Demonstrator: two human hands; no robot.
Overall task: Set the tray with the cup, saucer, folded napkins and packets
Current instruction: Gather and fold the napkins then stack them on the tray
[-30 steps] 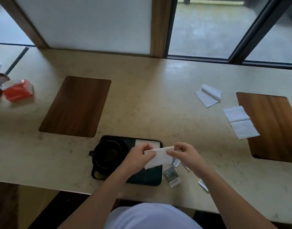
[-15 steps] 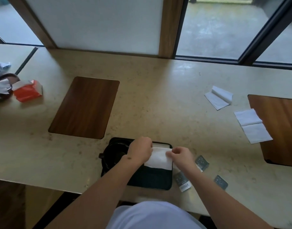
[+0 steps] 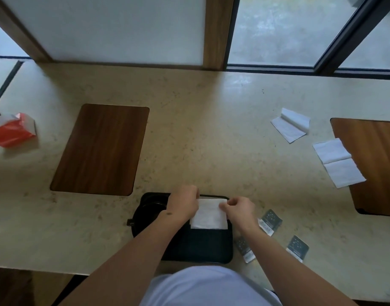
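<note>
White paper is what has changed most: a second ago you held the folded napkin point(image 3: 208, 214) up off the black tray point(image 3: 198, 248), and now it lies flat on the tray's far half, low in the centre of the frame. Your left hand point(image 3: 184, 203) curls over the napkin's left edge and your right hand point(image 3: 238, 209) pinches its upper right corner between thumb and fingertips (how far the left fingers close on the paper you cannot tell from here, as the knuckles hide them). The napkin is a plain, smooth rectangle, its near edge straight across the tray. At the tray's left end sits the dark cup point(image 3: 148, 212), mostly behind your left wrist. Three dark packets point(image 3: 270, 221) lie on the pale counter point(image 3: 211, 140) to the right of the tray, lower right of centre. Two more white napkins point(image 3: 290, 124) rest at the right, one overlapping a wooden mat point(image 3: 370, 164).
</note>
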